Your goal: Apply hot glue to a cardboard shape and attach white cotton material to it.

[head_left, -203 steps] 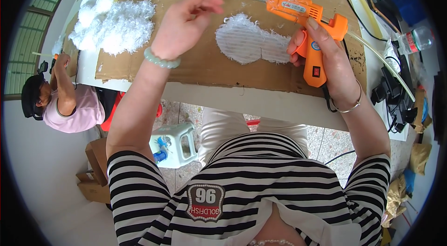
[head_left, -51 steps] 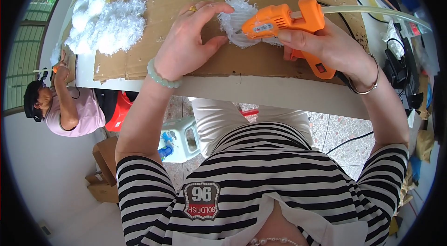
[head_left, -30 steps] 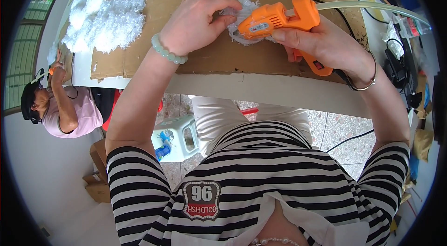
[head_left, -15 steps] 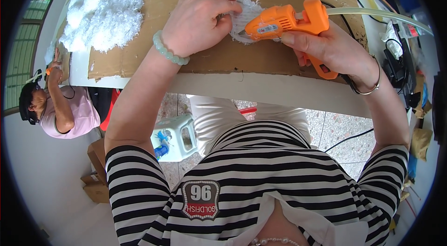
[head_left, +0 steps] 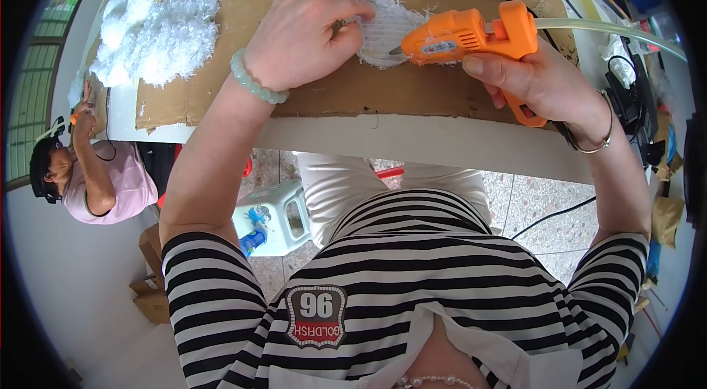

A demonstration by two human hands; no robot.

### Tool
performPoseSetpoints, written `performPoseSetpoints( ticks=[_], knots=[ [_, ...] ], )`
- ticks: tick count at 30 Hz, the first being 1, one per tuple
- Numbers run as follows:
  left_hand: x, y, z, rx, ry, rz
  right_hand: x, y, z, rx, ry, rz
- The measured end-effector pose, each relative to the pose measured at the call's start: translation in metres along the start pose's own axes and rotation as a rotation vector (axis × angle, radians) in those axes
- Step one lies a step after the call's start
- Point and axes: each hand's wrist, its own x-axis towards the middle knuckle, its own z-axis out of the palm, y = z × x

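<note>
On the brown cardboard (head_left: 442,93), the fringed white fabric piece (head_left: 383,27) looks light and limp, best held at its left edge, where the left hand (head_left: 313,32) curls, whether pinching I cannot tell, while the right hand (head_left: 549,83) clasps the orange hot-glue gun (head_left: 458,34).

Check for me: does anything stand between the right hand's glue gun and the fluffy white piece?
Nothing visible does: the orange glue gun in the right hand has its tip over the fluffy white piece. The left hand is at the piece's left edge, clear of the tip.
</note>
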Motion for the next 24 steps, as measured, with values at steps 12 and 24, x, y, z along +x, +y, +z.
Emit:
performPoseSetpoints(
  ticks=[12,24],
  knots=[
    [-0.006,0.007,-0.005,-0.014,-0.097,0.013,0.005,0.005,0.006,0.035,-0.033,-0.092],
    [-0.005,0.007,-0.003,0.027,-0.051,0.014,-0.003,-0.002,0.008,0.041,0.082,0.025]
  ],
)
